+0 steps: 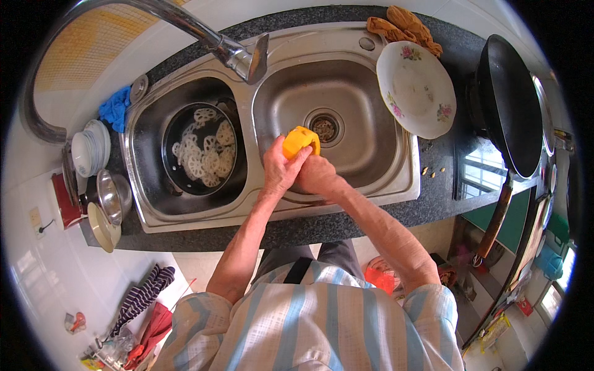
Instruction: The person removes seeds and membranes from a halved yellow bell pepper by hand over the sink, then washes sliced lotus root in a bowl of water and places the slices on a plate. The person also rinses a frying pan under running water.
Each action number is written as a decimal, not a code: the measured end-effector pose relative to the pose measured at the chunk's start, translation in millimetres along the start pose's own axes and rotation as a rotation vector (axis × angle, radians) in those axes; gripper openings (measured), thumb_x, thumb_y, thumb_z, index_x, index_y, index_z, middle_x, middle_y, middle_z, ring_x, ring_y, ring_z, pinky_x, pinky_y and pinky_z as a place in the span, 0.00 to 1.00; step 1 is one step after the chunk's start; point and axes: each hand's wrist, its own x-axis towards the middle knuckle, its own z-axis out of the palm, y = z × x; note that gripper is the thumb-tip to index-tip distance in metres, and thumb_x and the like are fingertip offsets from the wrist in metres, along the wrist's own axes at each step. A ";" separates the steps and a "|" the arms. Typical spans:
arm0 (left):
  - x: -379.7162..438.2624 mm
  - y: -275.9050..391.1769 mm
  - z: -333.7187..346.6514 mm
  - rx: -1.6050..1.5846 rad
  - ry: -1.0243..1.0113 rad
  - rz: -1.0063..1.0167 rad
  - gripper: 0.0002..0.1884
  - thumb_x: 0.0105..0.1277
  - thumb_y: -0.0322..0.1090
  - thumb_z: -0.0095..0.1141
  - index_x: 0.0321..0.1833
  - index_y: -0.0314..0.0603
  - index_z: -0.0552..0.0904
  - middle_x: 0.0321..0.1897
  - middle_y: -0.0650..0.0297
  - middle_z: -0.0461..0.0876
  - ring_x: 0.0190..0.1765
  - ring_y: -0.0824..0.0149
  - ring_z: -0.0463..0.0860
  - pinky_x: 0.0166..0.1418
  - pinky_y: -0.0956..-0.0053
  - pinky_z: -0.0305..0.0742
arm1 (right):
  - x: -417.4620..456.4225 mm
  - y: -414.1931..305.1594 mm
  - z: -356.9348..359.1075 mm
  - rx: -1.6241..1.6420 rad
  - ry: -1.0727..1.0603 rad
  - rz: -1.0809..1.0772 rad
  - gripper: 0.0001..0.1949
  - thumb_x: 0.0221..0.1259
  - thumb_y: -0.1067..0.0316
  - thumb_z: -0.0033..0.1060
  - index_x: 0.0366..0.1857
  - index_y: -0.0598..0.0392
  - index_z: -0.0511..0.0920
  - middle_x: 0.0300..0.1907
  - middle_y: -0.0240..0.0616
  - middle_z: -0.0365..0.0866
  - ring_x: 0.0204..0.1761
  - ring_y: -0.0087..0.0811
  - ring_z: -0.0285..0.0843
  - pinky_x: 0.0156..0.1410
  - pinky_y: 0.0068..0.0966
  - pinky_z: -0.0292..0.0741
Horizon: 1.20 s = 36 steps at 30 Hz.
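Observation:
Over the right sink basin (362, 167), my left hand (280, 164) grips a peeled yellow-orange piece, apparently pumpkin (299, 140). A darker hollow shows on the piece's right side. Close below that hollow is my right hand (318, 174), its fingers curled up against the piece and the left hand. Whether a tool sits inside the right fist is hidden. The drain (325, 129) just beyond holds wet scraps. In the left basin, a dark round pan (172, 132) contains pale lotus root slices (202, 160), several of them.
A chrome faucet (234, 55) reaches over the basins. On the right are a floral plate (413, 90), brown gloves (403, 28), a few seeds (433, 175) and a black wok (513, 106) whose handle overhangs the counter edge. Stacked bowls (90, 148) and a metal bowl (110, 197) stand left.

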 end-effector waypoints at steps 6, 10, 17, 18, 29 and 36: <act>-0.3 0.7 -1.8 -0.076 -0.034 -0.039 0.21 0.56 0.46 0.66 0.37 0.33 0.76 0.28 0.54 0.82 0.31 0.60 0.81 0.35 0.68 0.75 | -2.3 16.2 -15.8 0.922 -0.334 0.276 0.06 0.59 0.68 0.50 0.29 0.58 0.76 0.16 0.39 0.72 0.10 0.25 0.63 0.15 0.24 0.58; 1.2 0.4 -3.8 -0.076 -0.072 -0.098 0.20 0.57 0.45 0.65 0.40 0.33 0.76 0.29 0.57 0.81 0.32 0.63 0.81 0.37 0.71 0.75 | -11.9 24.8 -19.6 1.190 -0.353 0.255 0.09 0.60 0.69 0.47 0.25 0.59 0.75 0.13 0.34 0.69 0.09 0.21 0.56 0.13 0.22 0.52; 3.5 -3.4 -6.1 -0.168 -0.173 -0.054 0.20 0.60 0.41 0.63 0.48 0.32 0.76 0.40 0.58 0.79 0.44 0.68 0.77 0.48 0.76 0.73 | -21.4 40.4 -29.7 1.602 -0.513 0.251 0.10 0.63 0.68 0.46 0.31 0.64 0.75 0.13 0.29 0.65 0.09 0.16 0.49 0.14 0.15 0.48; 3.6 -0.9 -7.5 -0.202 -0.223 -0.092 0.21 0.61 0.40 0.63 0.49 0.32 0.76 0.41 0.59 0.79 0.45 0.69 0.77 0.49 0.77 0.72 | -24.5 42.4 -32.8 1.621 -0.533 0.216 0.10 0.65 0.69 0.44 0.30 0.62 0.75 0.13 0.30 0.66 0.10 0.16 0.51 0.15 0.16 0.50; 4.5 3.5 -10.6 -0.457 -0.220 -0.152 0.19 0.64 0.35 0.60 0.54 0.34 0.72 0.44 0.65 0.76 0.47 0.74 0.74 0.53 0.78 0.71 | -20.7 31.1 -38.6 0.225 0.227 0.156 0.10 0.57 0.70 0.51 0.33 0.64 0.80 0.31 0.49 0.83 0.34 0.43 0.83 0.40 0.34 0.79; 4.1 2.8 -10.5 -0.418 -0.205 -0.145 0.18 0.64 0.35 0.59 0.53 0.35 0.73 0.43 0.66 0.75 0.46 0.74 0.74 0.52 0.78 0.71 | -12.2 19.4 -32.1 0.147 0.076 0.194 0.11 0.57 0.68 0.52 0.35 0.66 0.80 0.32 0.51 0.83 0.35 0.42 0.85 0.40 0.33 0.80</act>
